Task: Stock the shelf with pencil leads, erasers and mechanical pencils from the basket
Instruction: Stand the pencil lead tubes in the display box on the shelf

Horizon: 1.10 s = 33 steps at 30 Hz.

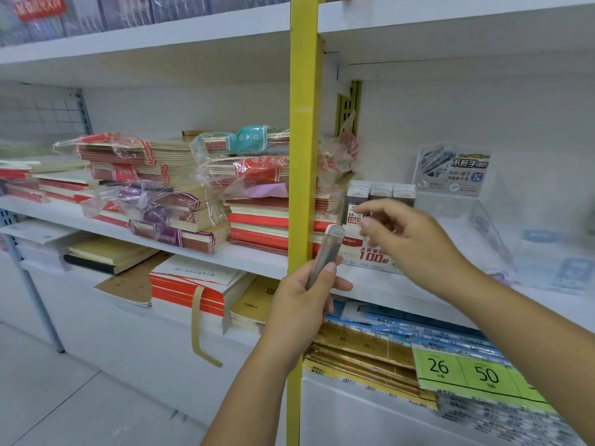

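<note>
My left hand [302,294] grips a slim grey pencil lead case [326,252] with a white cap, held upright and tilted in front of the yellow post. My right hand [405,239] hovers just right of it, blurred, fingers loosely curled, holding nothing that I can see. Behind my right hand a display box of pencil lead cases [380,196] stands on the white shelf [370,278], with a red and white "100" label on its front. The basket is out of view.
A yellow upright post [301,156] splits the shelving. Left of it lie stacks of wrapped exercise books [180,194]. A clear plastic display stand [450,175] with a printed card sits at the right. Below are blue and gold packs with green price tags [463,375].
</note>
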{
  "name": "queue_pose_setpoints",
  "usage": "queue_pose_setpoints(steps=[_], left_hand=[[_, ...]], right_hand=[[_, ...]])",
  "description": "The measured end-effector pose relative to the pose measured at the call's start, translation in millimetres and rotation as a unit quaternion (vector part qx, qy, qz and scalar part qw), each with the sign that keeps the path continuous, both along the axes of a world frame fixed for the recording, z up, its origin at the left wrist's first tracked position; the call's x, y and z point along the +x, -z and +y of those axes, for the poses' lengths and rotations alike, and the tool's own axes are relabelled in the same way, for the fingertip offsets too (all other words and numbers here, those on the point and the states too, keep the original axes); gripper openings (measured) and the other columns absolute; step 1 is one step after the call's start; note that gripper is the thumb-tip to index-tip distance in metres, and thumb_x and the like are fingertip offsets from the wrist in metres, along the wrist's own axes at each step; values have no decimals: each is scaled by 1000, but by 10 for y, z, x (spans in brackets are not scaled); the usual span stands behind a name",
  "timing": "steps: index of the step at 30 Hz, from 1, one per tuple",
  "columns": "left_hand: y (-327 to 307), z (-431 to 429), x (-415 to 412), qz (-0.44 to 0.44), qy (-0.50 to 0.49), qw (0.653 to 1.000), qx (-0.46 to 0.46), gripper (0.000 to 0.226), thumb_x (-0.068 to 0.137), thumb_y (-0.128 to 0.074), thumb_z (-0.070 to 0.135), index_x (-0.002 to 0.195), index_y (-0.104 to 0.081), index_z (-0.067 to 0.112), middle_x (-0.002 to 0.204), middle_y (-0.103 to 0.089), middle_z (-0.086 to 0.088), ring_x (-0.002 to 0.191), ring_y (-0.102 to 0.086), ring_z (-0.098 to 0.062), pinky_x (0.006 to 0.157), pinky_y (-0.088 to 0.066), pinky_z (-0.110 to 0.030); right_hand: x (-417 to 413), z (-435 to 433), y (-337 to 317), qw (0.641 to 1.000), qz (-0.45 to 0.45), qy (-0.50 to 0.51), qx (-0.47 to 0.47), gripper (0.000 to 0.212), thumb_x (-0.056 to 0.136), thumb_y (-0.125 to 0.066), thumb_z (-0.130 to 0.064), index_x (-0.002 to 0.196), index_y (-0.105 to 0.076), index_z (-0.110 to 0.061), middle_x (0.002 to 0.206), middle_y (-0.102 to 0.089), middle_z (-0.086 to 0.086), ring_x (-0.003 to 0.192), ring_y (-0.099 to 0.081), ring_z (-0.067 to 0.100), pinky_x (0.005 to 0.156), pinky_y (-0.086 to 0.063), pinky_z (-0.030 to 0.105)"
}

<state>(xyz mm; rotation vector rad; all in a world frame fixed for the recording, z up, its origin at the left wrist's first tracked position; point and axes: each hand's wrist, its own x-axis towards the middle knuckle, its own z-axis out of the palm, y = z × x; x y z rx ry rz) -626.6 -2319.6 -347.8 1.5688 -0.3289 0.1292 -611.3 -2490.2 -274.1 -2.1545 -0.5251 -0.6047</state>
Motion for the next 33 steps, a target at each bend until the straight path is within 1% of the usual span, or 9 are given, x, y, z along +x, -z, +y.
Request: queue_pose_setpoints(steps=[3, 8, 11, 14, 17, 21, 24, 28, 33], left_hand=[[-7, -70, -45, -45, -6, 998, 34, 23, 101, -50, 37, 115, -63, 48, 86, -71, 17, 71, -60, 7, 60, -44, -7], [-24, -110, -94, -68, 20, 996, 48, 37, 96, -63, 30, 104, -58, 66, 108, -66, 26, 101, -59, 9, 73, -47, -5], [5, -62, -59, -41, 37, 998, 29, 33, 92, -68, 32, 104, -62, 62, 106, -68, 27, 95, -61, 11, 71, -51, -9], [41, -46, -18, -14, 30, 999, 24, 19, 91, -68, 32, 98, -66, 49, 89, -73, 11, 77, -65, 0, 64, -54, -15], [80, -106, -2, -17, 20, 999, 27, 13, 92, -68, 28, 95, -68, 41, 87, -75, 11, 80, -70, -6, 65, -56, -17], [82, -196, 83, -59, -7, 998, 35, 24, 95, -65, 27, 103, -66, 48, 97, -72, 24, 94, -66, 1, 77, -56, -15], [105, -242, 157, -129, -102, 980, 111, 34, 96, -61, 30, 125, -59, 47, 114, -65, 29, 106, -55, 14, 87, -48, -6], [166, -345, 253, -266, -168, 914, 255, 47, 99, -56, 27, 145, -47, 25, 145, -49, 11, 131, -35, 2, 110, -26, -16], [287, -457, 364, -295, -148, 875, 353, 60, 102, -42, 41, 156, -20, 28, 166, -9, 12, 152, 1, -8, 122, -8, -33]], right_hand=[[-134, 49, 107, 995, 78, -58, 32, 28, 83, -53, -55, 109, -60, -47, 87, -68, -11, 75, -64, 5, 63, -51, 17], [-176, 6, 199, 987, 99, -77, 104, 21, 96, -56, -22, 111, -64, -33, 81, -72, -7, 68, -65, 7, 63, -52, 19], [-181, -86, 191, 982, 113, -58, 138, 25, 97, -53, -15, 114, -59, -32, 84, -75, -2, 66, -64, 10, 67, -55, 22], [-168, -142, 190, 969, 134, -50, 200, 18, 94, -58, -16, 110, -56, -26, 87, -76, 2, 73, -69, 21, 75, -57, 33], [-172, -124, 202, 972, 155, -52, 166, 17, 93, -60, -16, 108, -56, -22, 87, -76, 2, 80, -72, 22, 73, -57, 36], [-134, -122, -6, 986, 65, -2, 151, 16, 93, -59, -11, 103, -58, -22, 87, -75, -6, 73, -72, 15, 61, -59, 30], [-49, -121, -263, 991, -53, 27, 117, 18, 93, -58, -12, 98, -56, -29, 89, -72, -4, 78, -69, 13, 65, -59, 36], [162, -85, -437, 987, -142, 62, 42, 19, 93, -57, -13, 102, -54, -29, 90, -69, -7, 81, -66, 7, 73, -57, 39], [420, -69, -420, 980, -154, 90, -91, 20, 93, -59, -18, 106, -53, -32, 88, -67, -9, 79, -64, 8, 74, -54, 39]])
